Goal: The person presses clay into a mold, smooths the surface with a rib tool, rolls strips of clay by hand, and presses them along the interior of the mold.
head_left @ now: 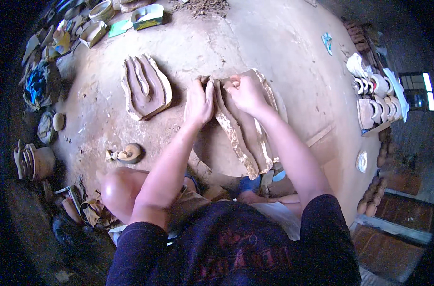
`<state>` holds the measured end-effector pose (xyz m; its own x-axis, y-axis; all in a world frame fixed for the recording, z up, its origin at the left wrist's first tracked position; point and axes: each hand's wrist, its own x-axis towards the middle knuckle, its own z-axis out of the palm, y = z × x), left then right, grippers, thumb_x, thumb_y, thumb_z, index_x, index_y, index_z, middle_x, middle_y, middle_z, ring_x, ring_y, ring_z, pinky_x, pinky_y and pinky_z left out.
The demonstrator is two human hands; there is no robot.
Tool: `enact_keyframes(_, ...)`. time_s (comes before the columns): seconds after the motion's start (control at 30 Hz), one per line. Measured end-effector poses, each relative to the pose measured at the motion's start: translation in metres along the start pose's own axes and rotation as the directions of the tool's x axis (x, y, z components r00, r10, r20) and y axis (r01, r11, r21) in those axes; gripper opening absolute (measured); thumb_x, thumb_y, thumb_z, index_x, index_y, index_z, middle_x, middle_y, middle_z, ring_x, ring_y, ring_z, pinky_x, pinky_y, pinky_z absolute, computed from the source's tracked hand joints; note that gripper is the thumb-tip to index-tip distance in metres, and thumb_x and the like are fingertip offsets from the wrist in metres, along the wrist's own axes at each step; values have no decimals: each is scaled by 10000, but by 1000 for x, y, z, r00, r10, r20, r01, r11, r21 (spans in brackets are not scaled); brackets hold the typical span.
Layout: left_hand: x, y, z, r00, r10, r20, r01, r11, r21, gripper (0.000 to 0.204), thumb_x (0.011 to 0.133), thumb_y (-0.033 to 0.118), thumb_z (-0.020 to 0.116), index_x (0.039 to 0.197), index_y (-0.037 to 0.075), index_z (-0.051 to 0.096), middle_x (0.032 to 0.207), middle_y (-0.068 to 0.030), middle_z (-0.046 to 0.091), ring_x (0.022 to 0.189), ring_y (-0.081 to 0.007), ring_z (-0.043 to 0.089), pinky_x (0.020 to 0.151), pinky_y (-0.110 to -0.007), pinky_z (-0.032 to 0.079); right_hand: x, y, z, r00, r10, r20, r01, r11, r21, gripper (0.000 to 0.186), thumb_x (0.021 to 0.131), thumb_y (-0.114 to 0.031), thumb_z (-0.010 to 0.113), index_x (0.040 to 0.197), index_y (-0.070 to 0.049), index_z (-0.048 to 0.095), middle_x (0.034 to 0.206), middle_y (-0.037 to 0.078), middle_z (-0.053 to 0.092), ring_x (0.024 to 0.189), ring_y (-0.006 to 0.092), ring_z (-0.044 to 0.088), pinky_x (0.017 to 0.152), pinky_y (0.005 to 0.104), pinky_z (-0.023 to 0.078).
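A long clay mould [233, 136] with a trough down its middle and pale, crusted edges lies on a round board [206, 150] before me. At its far left edge is my left hand [200, 102], its fingers and thumb closed about a dark lump of clay [204, 78]. Over the far end of the trough, my right hand [248, 95] has its fingers curled in a pinch; whatever is between them is hidden. To the left, on the floor, rests a second clay mould [147, 88] with a U-shaped groove.
Near my left knee sits a small round dish [132, 153] with pale pieces. Tubs and a cut-open container [148, 16] stand at the far left. Curved clay pieces [381, 109] are stacked on the right. A flat strip [320, 136] lies beside the board.
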<state>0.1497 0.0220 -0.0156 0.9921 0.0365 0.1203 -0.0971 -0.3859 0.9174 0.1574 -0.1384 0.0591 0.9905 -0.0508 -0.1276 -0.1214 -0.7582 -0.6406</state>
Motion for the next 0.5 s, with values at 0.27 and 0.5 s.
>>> enact_keyframes(0.27, 4, -1, -4, 999, 38, 30, -38, 999, 1, 375, 1068, 249, 463, 1297, -42, 521, 1225, -297, 649, 1157, -473, 609, 1000, -515, 469, 17, -23, 3, 963, -102, 248, 165, 955, -245, 285, 907, -188, 580, 1045, -7, 750, 989, 273, 723, 939, 392, 715, 876, 457, 547)
enact_keyframes(0.5, 0, -11, 3, 991, 130, 39, -135, 977, 162, 377, 1085, 249, 379, 1315, 13, 560, 1402, -263, 522, 1260, -435, 521, 1108, -490, 373, -12, -42, -7, 869, -88, 487, 326, 842, -429, 247, 832, -142, 546, 895, 48, 691, 886, 309, 675, 888, 444, 686, 826, 513, 543)
